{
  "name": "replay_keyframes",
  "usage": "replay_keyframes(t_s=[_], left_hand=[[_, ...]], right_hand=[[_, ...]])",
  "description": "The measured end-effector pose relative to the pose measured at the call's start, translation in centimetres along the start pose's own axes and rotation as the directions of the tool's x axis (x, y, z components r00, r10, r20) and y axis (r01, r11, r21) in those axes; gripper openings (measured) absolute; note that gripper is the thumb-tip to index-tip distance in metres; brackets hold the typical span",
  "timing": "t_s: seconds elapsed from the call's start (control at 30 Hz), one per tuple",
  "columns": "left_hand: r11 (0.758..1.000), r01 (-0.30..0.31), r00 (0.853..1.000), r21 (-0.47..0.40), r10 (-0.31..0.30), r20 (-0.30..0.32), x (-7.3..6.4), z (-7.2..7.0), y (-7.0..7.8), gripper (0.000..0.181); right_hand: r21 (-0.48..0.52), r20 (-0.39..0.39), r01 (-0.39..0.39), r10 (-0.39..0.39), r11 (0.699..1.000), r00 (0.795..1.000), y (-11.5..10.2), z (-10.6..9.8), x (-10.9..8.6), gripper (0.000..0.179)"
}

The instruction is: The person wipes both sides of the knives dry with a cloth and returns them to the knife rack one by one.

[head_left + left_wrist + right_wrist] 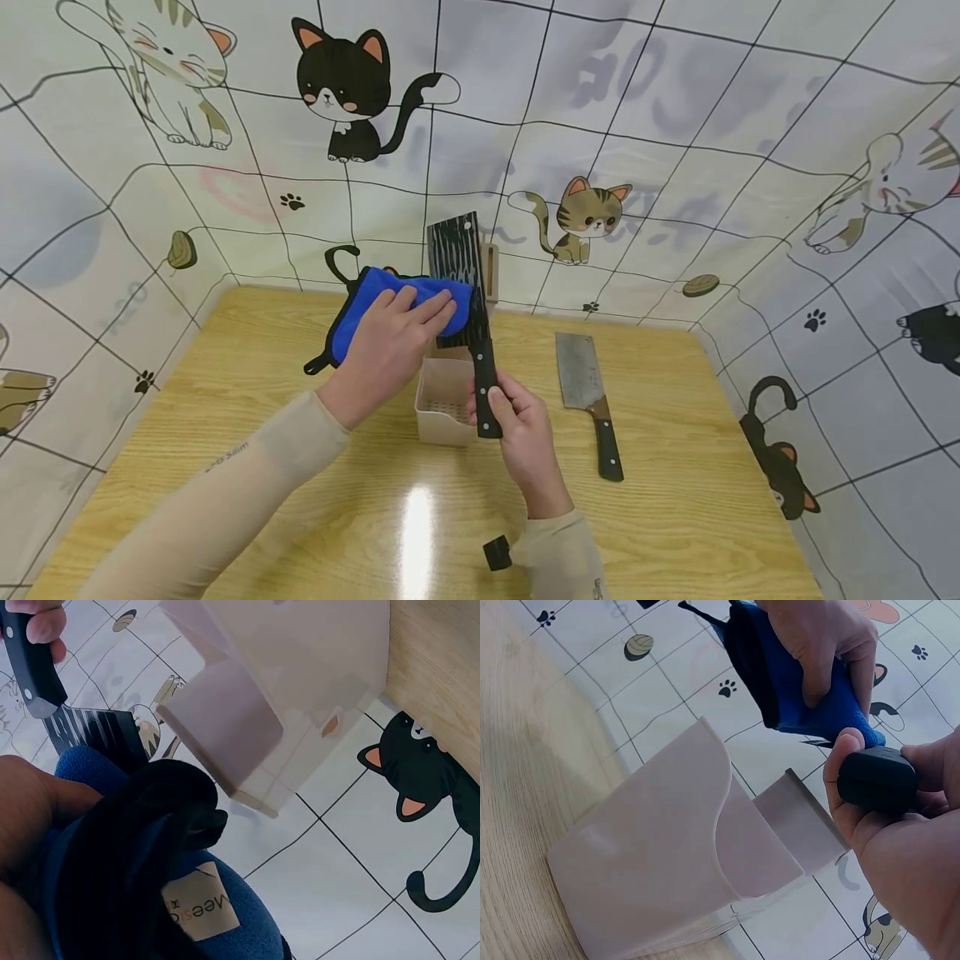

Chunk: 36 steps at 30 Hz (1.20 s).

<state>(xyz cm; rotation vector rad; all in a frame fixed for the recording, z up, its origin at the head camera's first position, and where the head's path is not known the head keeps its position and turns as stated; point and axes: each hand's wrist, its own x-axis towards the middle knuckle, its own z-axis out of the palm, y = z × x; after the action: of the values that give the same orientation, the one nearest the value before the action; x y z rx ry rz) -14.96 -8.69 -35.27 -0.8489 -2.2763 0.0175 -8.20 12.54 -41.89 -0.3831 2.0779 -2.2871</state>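
Observation:
My right hand [525,429] grips the black riveted handle of a cleaver [454,250] with a dark, streaked blade pointing up and away. In the head view the cleaver stands in front of a pale pink knife holder [444,427]. My left hand [390,342] holds a blue cloth [362,310] with black trim against the blade, covering its lower left part. Thumb and fingers pinch the cloth at the blade in the right wrist view, where the cleaver's handle [877,780] faces the camera end-on. A white label [201,904] shows on the cloth in the left wrist view.
A second cleaver [579,371], with a grey blade and black handle, lies on the wooden table [300,492] to the right. Behind and at both sides hangs a white sheet [480,125] with cat drawings. A small black object [497,552] sits by my right cuff.

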Motion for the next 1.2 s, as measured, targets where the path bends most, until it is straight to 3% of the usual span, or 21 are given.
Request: replay_keyframes(t_s=[0.3, 0.63, 0.93, 1.2], left_hand=[[0.999, 0.032, 0.999, -0.034, -0.033, -0.014, 1.0, -0.5, -1.1, 0.035], [0.989, 0.013, 1.000, -0.148, -0.013, 0.000, 0.9, -0.6, -0.1, 0.038], [0.988, 0.068, 0.996, -0.141, -0.058, 0.070, 1.5, -1.4, -1.3, 0.038], [0.991, -0.010, 0.998, -0.132, 0.018, 0.060, 1.3, -1.1, -0.5, 0.040]], right_hand=[[0.038, 0.058, -0.012, 0.009, 0.999, 0.998, 0.1, 0.3, -0.2, 0.040], [0.017, 0.048, -0.003, 0.002, 1.000, 0.999, -0.1, 0.4, -0.1, 0.037], [0.033, 0.074, -0.009, 0.007, 0.999, 0.997, 0.2, 0.4, -0.4, 0.039], [0.012, 0.041, -0.014, 0.013, 1.000, 0.999, 0.0, 0.4, -0.1, 0.037]])
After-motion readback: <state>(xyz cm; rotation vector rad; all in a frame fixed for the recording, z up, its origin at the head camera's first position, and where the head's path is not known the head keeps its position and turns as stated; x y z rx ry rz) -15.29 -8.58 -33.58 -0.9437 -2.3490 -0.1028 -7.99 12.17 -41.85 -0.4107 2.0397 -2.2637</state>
